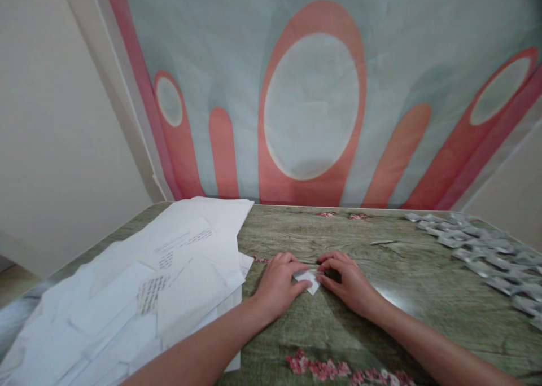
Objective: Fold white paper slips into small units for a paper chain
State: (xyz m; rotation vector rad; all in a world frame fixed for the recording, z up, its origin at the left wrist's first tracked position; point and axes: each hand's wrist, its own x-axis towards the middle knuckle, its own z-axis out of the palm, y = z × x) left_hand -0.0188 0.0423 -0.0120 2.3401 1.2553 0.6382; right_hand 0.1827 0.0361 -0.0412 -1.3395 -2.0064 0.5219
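A small folded piece of white paper lies between my two hands, at the middle of the wood-patterned table. My left hand pinches its left side, thumb towards me and fingers on the far side. At its right edge my right hand also grips it, with thumb and forefinger curled round a gap. The paper has creases and a pointed corner facing me. My fingers hide parts of its left and right ends.
On the left, a wide pile of white paper sheets, some printed, covers the table. Rows of silvery-grey folded pieces lie at the right edge. A wall hanging with coral shapes stands behind the table.
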